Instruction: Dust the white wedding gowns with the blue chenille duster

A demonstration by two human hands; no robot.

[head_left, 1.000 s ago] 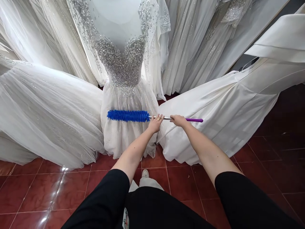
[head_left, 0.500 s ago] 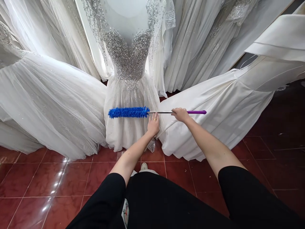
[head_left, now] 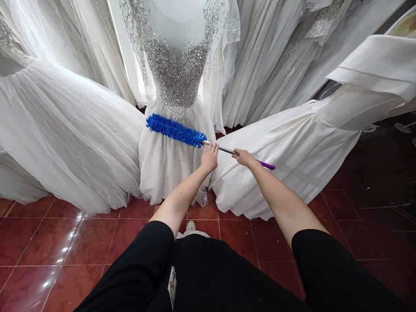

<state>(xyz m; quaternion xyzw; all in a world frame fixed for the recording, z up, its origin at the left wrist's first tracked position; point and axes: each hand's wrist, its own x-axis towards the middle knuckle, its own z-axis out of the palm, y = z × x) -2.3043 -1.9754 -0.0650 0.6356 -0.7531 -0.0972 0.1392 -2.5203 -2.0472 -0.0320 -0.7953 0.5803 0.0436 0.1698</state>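
A duster with blue fluffy bristles, a metal rod and a purple handle end is held across the front of a wedding dress with a silver beaded bodice. My left hand has its fingers around the rod just below the bristles. Farther along, my right hand is closed on the rod near the purple end. The bristle end is tilted up to the left, in front of the skirt just below the waist; I cannot tell whether it touches the fabric.
A white tulle gown spreads out on the left, and a white satin gown on the right. More pale gowns hang behind. Red tiles cover the floor, with a shoe below me.
The duster has gone from level to tilted, its blue end rising and its purple end dropping. My left hand, earlier with fingers extended by the rod, now grips it.
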